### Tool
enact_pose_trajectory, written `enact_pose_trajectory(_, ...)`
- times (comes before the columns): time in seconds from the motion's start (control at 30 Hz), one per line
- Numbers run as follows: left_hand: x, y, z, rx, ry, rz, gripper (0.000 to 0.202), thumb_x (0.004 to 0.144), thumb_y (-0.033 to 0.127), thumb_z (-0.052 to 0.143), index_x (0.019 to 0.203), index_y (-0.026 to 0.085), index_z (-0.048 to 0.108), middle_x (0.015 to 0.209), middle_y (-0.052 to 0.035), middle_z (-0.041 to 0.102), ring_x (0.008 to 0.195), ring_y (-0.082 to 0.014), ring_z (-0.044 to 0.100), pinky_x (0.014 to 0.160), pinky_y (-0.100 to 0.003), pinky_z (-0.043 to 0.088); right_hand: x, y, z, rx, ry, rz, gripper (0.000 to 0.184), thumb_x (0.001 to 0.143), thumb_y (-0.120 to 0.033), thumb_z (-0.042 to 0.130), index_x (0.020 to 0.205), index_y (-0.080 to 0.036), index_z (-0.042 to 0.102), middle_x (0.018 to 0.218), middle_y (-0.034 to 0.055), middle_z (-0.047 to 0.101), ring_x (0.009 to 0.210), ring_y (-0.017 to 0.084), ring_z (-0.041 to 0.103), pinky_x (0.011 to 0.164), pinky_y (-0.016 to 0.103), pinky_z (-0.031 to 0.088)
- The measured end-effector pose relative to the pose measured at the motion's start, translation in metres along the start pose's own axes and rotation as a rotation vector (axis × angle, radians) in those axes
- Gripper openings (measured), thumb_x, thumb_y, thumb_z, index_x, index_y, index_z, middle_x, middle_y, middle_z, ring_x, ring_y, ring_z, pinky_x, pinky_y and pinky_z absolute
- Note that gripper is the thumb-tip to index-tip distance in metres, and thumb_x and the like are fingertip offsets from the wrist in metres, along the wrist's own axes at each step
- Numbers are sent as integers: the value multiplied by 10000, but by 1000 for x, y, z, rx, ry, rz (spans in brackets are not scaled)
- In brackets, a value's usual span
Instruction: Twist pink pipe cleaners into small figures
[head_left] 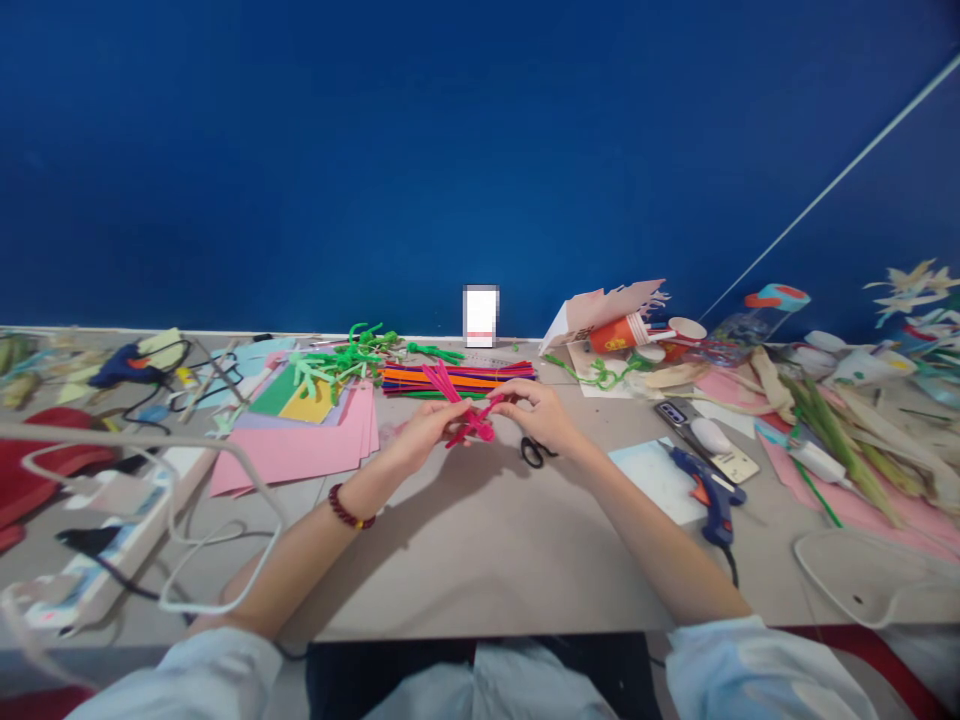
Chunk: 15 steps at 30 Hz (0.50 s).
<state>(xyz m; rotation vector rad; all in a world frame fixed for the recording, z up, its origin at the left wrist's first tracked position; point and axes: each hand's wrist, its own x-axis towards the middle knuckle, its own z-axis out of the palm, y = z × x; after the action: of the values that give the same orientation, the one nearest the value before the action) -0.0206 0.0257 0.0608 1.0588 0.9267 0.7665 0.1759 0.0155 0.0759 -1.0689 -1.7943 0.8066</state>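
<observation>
Left hand (421, 436): I'm pinching the magenta pipe cleaners (471, 424).
Right hand (534, 413): I'm holding them too, fingers closed.
Nearest: black-handled scissors (535, 453), just beside my right hand, mid-desk (480, 545).

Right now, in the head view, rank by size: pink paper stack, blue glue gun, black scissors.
Largest to smallest: pink paper stack, blue glue gun, black scissors. The scissors show only their handles, so that ranking is unsure.

Bright indoor lt, soft shadows, warped edges
</observation>
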Motion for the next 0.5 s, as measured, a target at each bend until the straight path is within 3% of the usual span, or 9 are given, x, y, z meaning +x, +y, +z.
enact_pose_trajectory(0.17, -2, 2, 2, 7, -22, 3, 384, 701, 491, 684, 770, 114, 718, 790, -127, 728, 694, -203, 671, 579, -272, 495, 0, 3, 0, -28, 23, -22, 118, 805, -299, 603, 763, -219, 679, 800, 41, 680, 764, 180, 601, 731, 323, 452)
enact_pose_trajectory(0.33, -4, 4, 2, 24, -67, 0, 424, 733, 491, 652, 877, 97, 714, 843, -148, 729, 685, -208, 680, 583, -267, 480, -1, 4, 0, -118, 70, -95, 139, 830, -271, 574, 730, -206, 647, 747, 41, 655, 722, 172, 589, 705, 313, 447)
enact_pose_trajectory(0.5, -3, 3, 1, 26, -47, 27, 350, 708, 427, 688, 815, 95, 717, 725, -121, 717, 661, -194, 658, 576, -266, 459, -1, 7, 2, -111, 82, -131, 142, 834, -261, 568, 731, -206, 649, 765, 41, 657, 746, 170, 593, 738, 319, 464)
